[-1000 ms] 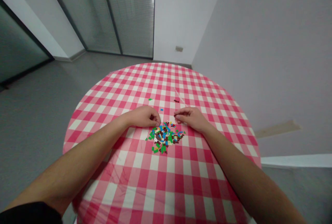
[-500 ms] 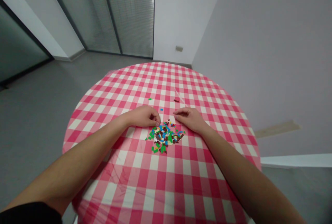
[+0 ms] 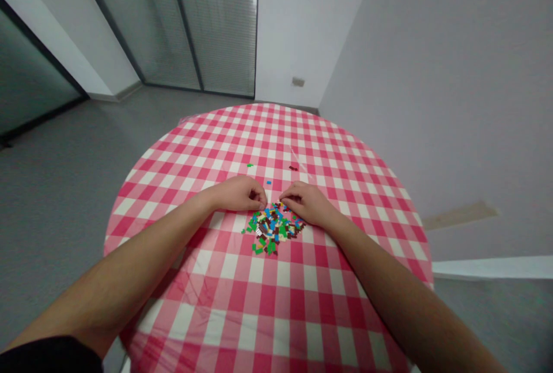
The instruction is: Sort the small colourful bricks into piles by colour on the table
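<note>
A loose pile of small toy building bricks, mostly green, blue and brown with some white and yellow, lies on the checked tablecloth. My left hand rests at the pile's far left edge, its thumb and fingers curled together; anything between them is too small to make out. At the far right edge of the pile, my right hand has its thumb and forefinger pinched around a tiny dark brick. Beyond the hands lie a blue brick, a green piece and a dark brown piece, each apart from the pile.
The round table is covered by a red-and-white checked cloth with creases near its front left edge. A grey wall rises on the right. Glass partitions with dark frames stand behind and to the left.
My right hand has moved left and slightly nearer, bringing its fingertips to the pile's far edge. My left hand has stayed in place.
</note>
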`<state>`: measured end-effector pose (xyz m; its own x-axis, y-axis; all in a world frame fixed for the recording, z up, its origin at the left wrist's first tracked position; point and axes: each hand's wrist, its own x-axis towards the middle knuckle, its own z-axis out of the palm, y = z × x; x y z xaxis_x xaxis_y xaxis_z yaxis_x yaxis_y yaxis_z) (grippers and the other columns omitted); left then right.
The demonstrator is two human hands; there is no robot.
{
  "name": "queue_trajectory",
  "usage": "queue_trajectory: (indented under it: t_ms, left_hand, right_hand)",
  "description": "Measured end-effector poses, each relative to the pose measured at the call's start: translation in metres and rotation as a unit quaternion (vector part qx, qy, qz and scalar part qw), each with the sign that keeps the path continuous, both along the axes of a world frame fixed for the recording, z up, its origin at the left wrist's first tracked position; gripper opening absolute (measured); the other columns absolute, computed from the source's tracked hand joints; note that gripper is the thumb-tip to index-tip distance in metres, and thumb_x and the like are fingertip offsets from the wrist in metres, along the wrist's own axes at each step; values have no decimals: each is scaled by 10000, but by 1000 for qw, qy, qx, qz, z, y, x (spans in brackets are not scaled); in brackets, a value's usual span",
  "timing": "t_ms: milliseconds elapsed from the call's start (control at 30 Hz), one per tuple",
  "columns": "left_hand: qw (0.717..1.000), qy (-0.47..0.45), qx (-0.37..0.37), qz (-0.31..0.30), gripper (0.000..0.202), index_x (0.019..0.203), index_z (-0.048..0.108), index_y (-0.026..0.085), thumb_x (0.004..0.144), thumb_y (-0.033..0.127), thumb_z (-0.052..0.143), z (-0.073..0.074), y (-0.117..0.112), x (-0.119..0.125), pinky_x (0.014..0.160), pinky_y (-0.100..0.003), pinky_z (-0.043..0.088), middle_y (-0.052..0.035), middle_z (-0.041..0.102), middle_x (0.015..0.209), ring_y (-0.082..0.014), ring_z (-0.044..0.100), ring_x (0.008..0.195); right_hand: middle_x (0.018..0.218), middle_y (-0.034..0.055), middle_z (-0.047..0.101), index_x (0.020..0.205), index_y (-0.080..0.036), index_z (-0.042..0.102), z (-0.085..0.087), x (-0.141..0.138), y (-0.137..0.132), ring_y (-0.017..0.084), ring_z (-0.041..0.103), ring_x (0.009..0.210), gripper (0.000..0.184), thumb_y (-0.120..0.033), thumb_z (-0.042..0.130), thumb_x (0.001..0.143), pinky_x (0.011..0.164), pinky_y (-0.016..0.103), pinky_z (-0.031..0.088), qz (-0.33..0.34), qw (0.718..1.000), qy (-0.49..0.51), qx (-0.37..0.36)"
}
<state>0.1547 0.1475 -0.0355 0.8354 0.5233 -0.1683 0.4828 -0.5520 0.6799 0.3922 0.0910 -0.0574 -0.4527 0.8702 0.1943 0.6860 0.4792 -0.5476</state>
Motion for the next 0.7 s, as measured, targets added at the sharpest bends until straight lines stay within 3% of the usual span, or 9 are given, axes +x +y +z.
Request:
queue_trajectory:
  t_ms: [167, 300, 433, 700]
  left_hand:
    - [1000, 2, 3, 4, 170, 846, 741, 164, 775, 237, 605, 2, -1, 0, 603, -220, 370, -10, 703, 745, -121, 591, 654]
    - [1000, 1, 2, 1, 166, 837, 737, 161, 780, 238, 602, 1, -1, 0, 601, -218, 376, -12, 703, 748, -120, 591, 651]
    - [1000, -2, -3, 2, 156, 829, 736, 163, 777, 235, 607, 1, -1, 0, 607, -219, 382, -11, 703, 746, -116, 586, 646]
    - [1000, -5, -1, 0, 151, 822, 737, 167, 775, 237, 611, 1, 0, -1, 597, -215, 370, -5, 696, 732, -110, 573, 630]
  right_hand:
    - [772, 53, 717, 818, -172, 723, -2, 1, -2, 167, 629, 673, 126, -181, 600, 794, 610, 275, 457, -63, 995, 68, -43]
    - [673, 36, 703, 737, -179, 682, -9, 8, 0, 159, 630, 598, 77, -227, 624, 750, 560, 266, 472, -131, 971, 176, -97]
    - [586, 28, 670, 721, -177, 645, -10, 10, 2, 153, 610, 495, 113, -286, 673, 711, 506, 272, 485, -147, 940, 261, -164]
    - [554, 10, 637, 752, -172, 649, -9, 8, 2, 142, 586, 481, 198, -328, 746, 677, 496, 274, 472, -144, 923, 310, -175]
